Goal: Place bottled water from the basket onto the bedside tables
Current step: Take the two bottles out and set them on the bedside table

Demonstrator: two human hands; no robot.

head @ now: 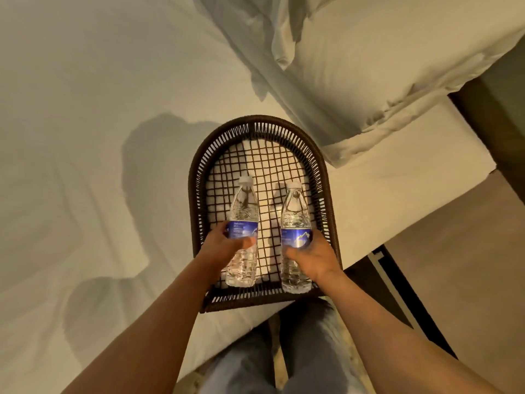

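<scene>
A dark woven basket (257, 125) with an arched rim lies on the white bed. Over its mesh floor are two clear water bottles with white caps and blue labels. My left hand (224, 244) is wrapped around the middle of the left bottle (244, 207). My right hand (312, 255) grips the right bottle (295, 211) at its label. Both bottles point away from me, caps toward the basket's curved end. I cannot tell whether they rest on the mesh or are lifted off it.
The white bed sheet (99, 109) fills the left and middle. A white pillow (383, 66) lies beyond the basket at the upper right. A dark wooden surface (500, 115) shows at the right edge, with brown floor (460, 265) below it. My legs stand at the bed's edge.
</scene>
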